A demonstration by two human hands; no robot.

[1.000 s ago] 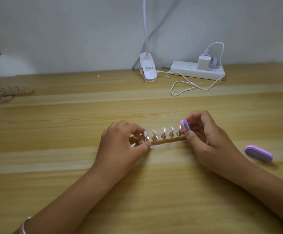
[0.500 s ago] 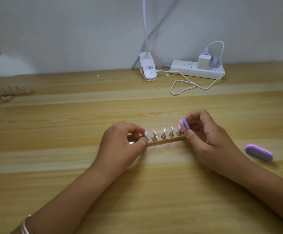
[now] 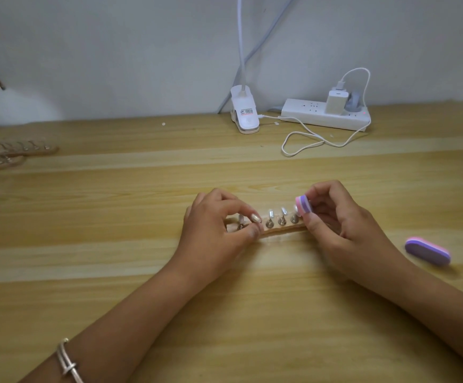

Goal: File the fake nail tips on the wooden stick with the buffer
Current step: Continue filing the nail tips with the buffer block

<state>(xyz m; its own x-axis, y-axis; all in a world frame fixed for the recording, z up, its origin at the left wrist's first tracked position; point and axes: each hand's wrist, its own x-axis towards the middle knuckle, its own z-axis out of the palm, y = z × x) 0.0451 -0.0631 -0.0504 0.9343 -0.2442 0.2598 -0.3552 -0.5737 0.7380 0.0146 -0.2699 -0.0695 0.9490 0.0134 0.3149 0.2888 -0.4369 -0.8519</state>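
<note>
Wooden stick (image 3: 278, 230) w/ clear nail tips (image 3: 283, 211) | L hand (image 3: 213, 230) grips stick | R hand (image 3: 343, 225) pinches pink-purple buffer (image 3: 303, 205)

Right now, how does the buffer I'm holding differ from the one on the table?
The held buffer is pinched in the right hand; the spare buffer lies flat on the table. The held buffer shows only its end; the spare buffer shows its whole oval face. Both are layered pink and purple.
</note>
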